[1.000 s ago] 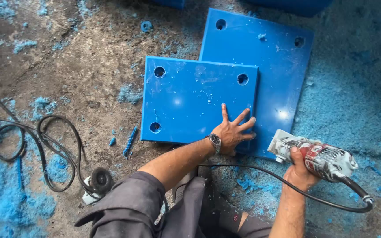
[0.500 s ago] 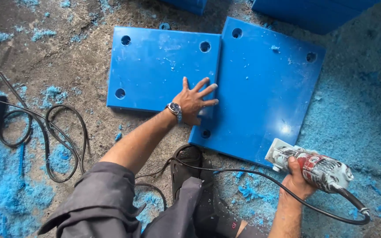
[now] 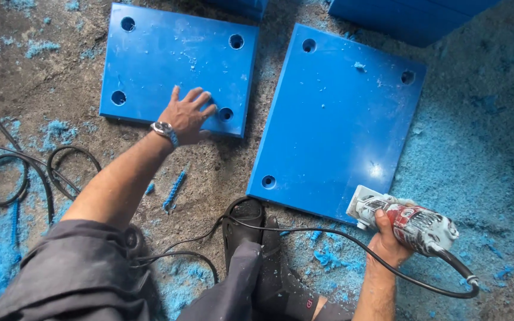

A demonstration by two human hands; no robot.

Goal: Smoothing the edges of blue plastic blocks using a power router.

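The left hand (image 3: pixel 187 115) lies flat, fingers spread, palm down on the near right corner of the smaller blue slab (image 3: pixel 174 62). It grips nothing; it presses on the surface. A wristwatch (image 3: pixel 165 129) sits on that wrist.

The right hand (image 3: pixel 388 241) is closed round the body of a corded power tool (image 3: pixel 408 221), red and grey, whose head touches the near right corner of the larger blue slab (image 3: pixel 340 119).

Relation of note: the larger slab lies directly ahead of the right hand, extending up and away from it. Its long axis runs from the near edge toward the far edge, tilted slightly to the right. The right hand is much the nearer to it; the left hand is well apart from it, on the other slab. The 2 slabs lie side by side with a strip of bare floor (image 3: pixel 60 65) between them, not touching.

Count:
- Blue slabs lying flat: 2. Further blue pieces (image 3: pixel 406 18) show at the top edge; number cannot be told.
- Holes in the smaller slab: 4, 1 near each corner.
- Holes visible in the larger slab: 3; the 4th corner is covered by the tool.
- Power tools in hand: 1, with 1 black cable (image 3: pixel 328 235) trailing across the floor.
- Loose black cables (image 3: pixel 25 172) coiled at left: number unclear.
- Blue shavings (image 3: pixel 477 166): scattered widely, densest at right.
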